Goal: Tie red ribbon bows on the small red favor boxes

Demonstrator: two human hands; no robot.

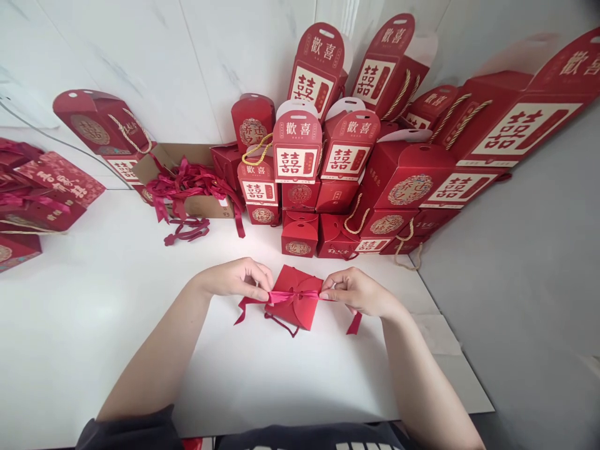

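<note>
A small red gift box (300, 315) sits on the white table in front of me, its petal-shaped flaps folded together on top. Across those flaps runs a crimson ribbon (307, 294), crossed or knotted at the middle. My left hand (244, 279) pinches the ribbon at the box's left side, and a loose tail hangs beyond the fingers. On the right side, my right hand (357, 291) pinches the other length, its end dangling below the hand. A dark red cord (284, 326) trails from the near side of the box onto the table.
Behind the box, stacked red gift boxes (298, 147) with rope handles line the wall. A cardboard box (206, 206) full of crimson ribbons stands at back left, a few strands (187, 230) spilling out. More red boxes (42, 194) lie far left. A grey wall (529, 269) borders the right.
</note>
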